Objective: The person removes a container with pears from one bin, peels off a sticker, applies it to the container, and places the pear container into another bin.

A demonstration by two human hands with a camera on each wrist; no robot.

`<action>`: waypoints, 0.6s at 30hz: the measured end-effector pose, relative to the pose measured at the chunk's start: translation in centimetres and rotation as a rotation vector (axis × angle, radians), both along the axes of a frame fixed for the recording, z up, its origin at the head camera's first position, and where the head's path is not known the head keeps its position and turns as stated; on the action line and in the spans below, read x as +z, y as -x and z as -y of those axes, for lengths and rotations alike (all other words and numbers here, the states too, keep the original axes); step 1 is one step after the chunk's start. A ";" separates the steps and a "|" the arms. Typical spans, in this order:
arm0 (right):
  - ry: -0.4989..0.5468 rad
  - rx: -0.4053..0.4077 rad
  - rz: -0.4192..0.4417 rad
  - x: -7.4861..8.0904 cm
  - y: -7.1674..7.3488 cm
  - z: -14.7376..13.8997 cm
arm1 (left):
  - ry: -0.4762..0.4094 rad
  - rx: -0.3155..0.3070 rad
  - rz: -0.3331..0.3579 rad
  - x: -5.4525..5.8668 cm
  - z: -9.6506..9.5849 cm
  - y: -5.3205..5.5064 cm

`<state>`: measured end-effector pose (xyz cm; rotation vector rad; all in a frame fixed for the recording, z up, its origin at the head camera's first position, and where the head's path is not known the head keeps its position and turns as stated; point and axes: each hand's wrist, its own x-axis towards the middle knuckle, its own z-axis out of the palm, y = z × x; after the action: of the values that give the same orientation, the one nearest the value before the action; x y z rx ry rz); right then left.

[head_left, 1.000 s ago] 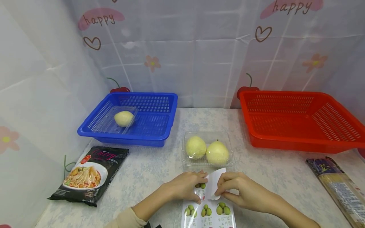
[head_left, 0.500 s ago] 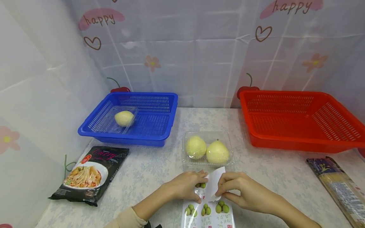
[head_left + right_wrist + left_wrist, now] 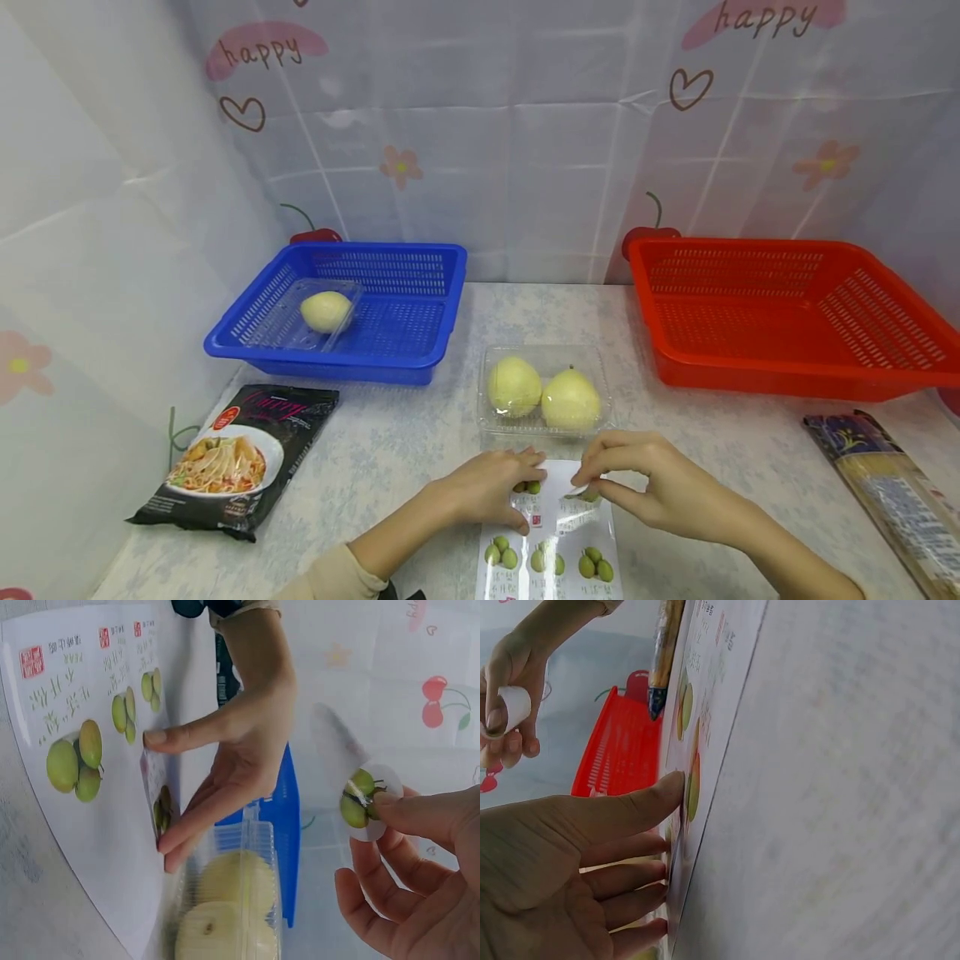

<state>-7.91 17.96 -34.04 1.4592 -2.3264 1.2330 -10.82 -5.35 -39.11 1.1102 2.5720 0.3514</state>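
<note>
A white sticker sheet (image 3: 546,575) printed with green pears lies at the front middle of the table. Across its left side rests my left hand (image 3: 487,493), thumb and fingers extended and pressing it down. My right hand (image 3: 660,483), over the sheet's right part, pinches a pear sticker (image 3: 362,801) between thumb and fingers. The right wrist view shows the sticker's printed face, while its white back (image 3: 516,705) curls up in the left wrist view. Just beyond the sheet sits a clear plastic box (image 3: 542,356) holding two pale yellow pears (image 3: 572,402).
A blue basket (image 3: 333,364) at the back left holds a clear box with one pear (image 3: 326,312). At the back right stands a red basket (image 3: 802,379). A black noodle packet (image 3: 240,467) lies left; a long clear packet (image 3: 885,492) lies far right.
Earlier my right hand pinched the sheet's folded-back white corner. Now the sheet lies flat, and the right hand has risen slightly with a sticker in its fingertips. My left hand stays put.
</note>
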 end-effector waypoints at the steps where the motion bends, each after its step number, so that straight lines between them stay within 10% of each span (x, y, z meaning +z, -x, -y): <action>1: 0.004 -0.013 0.006 0.0 0.2 -0.1 | -0.003 -0.004 -0.006 0.0 0.0 0.0; 11: -0.003 -0.099 0.018 0.5 1.9 -0.6 | -0.102 -0.033 -0.192 0.5 0.1 -0.8; 18: -0.010 -0.118 -0.035 0.7 3.2 -0.4 | -0.638 0.074 -0.128 2.3 -0.1 0.1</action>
<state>-11.12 18.39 -33.33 1.3147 -2.3618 1.1575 -10.94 -5.26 -36.78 1.2587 2.6863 1.2174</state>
